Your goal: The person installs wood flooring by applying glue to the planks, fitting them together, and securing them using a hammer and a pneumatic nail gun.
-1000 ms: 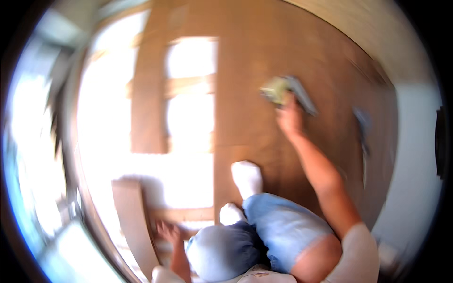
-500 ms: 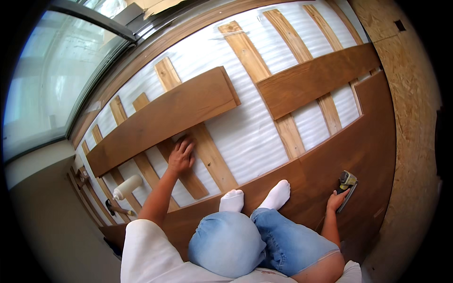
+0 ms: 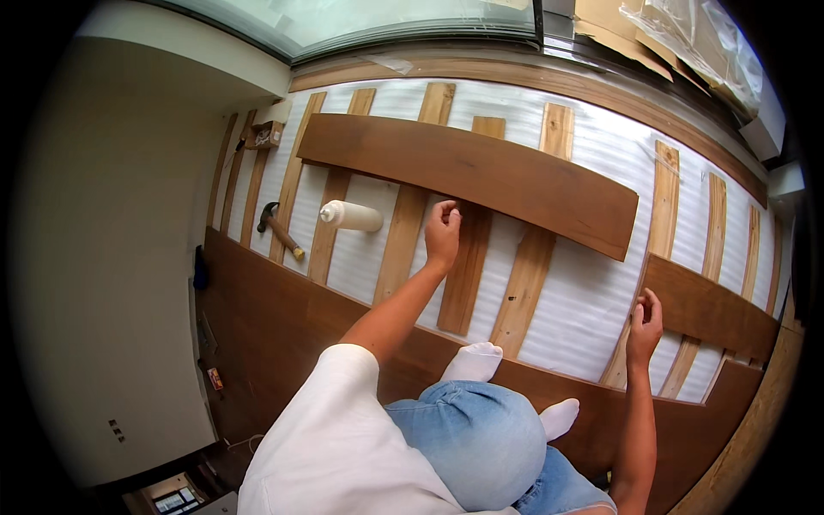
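My left hand (image 3: 442, 232) has bent fingers pressed together at the lower edge of a long brown plank (image 3: 468, 163); whether they grip it is unclear. My right hand (image 3: 644, 330) has slightly bent, separated fingers beside the left end of a shorter brown plank (image 3: 712, 302), apparently touching it. Both planks lie across pale wooden battens (image 3: 528, 283) on white foam sheeting (image 3: 584, 292). Left of my left hand, a white squeeze bottle (image 3: 352, 215) lies on its side, and a hammer (image 3: 281, 232) lies farther left.
My feet (image 3: 468, 365) are on or beside the brown floor boards (image 3: 257, 309). A small box (image 3: 264, 135) sits at the back left by a wall (image 3: 129, 257). A glass sliding door (image 3: 403, 26) borders the back, with cardboard and plastic (image 3: 674, 43) at the right.
The view has swung left. My right hand has let go of the power tool and moved up to the shorter plank. My left hand's fingers have curled in.
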`<control>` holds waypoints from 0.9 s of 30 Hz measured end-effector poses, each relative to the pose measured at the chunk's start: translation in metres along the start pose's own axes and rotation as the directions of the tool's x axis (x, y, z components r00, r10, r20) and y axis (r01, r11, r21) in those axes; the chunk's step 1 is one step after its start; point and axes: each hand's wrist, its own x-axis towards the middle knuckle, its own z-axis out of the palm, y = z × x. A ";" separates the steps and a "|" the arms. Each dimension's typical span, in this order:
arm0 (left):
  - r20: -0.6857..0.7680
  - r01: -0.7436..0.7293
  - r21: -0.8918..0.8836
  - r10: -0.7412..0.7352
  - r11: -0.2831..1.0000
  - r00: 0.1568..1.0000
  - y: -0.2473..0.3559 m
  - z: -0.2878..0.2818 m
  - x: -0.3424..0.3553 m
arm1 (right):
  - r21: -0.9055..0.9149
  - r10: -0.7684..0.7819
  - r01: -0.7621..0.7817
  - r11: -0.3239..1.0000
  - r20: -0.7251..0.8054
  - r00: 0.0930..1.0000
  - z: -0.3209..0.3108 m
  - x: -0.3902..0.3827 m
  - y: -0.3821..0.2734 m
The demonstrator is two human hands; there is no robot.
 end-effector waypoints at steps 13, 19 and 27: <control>0.022 0.447 -0.356 -0.471 0.820 0.882 0.002 -0.075 0.093 | 0.304 0.472 -0.592 0.746 0.386 0.793 0.052 0.119 -0.070; -0.014 0.486 -0.328 -0.518 0.810 0.855 0.000 -0.072 0.104 | -0.127 0.164 -0.139 0.982 0.212 0.963 0.047 0.128 -0.082; -0.008 0.465 -0.221 -0.478 0.857 0.878 -0.004 -0.071 0.112 | 0.202 0.478 -0.561 0.803 0.345 0.808 0.065 0.125 -0.074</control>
